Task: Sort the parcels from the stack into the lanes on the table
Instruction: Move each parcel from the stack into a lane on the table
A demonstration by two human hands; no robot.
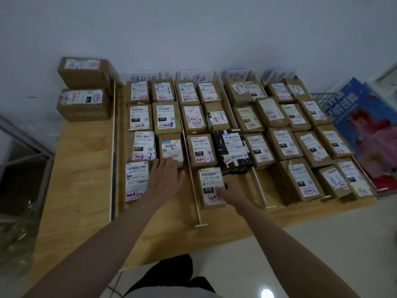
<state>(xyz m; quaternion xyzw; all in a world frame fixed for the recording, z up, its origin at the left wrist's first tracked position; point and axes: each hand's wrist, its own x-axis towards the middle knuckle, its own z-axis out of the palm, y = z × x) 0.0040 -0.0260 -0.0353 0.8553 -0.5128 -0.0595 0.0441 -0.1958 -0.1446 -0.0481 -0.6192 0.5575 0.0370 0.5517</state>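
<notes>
a wooden worktop is seen from above, divided into lanes by thin upright strips that run from the lower centre of the frame toward the wall. the lanes are filled with rows of brown cardboard parcels bearing white labels, and one black parcel lies among them at mid-frame. handwritten paper signs are propped against the wall behind the lanes.

in the upper left of the frame, outside the lanes, a stack of two parcels is left standing, one upon the other, at the far edge of the worktop.

the left hand is laid flat with its fingers straight and spread; the fingertips are placed on the near edge of a blue-labelled parcel in the leftmost lane. nothing is gripped by it.

the right hand is set against the right side of a parcel marked 070, which lies nearest the viewer in the second lane from the left, just beside a divider strip. the thumb is seen upon its label; whether the fingers are curled round its far side cannot be told.

a blue and red printed box is seen at the right edge of the frame.
</notes>
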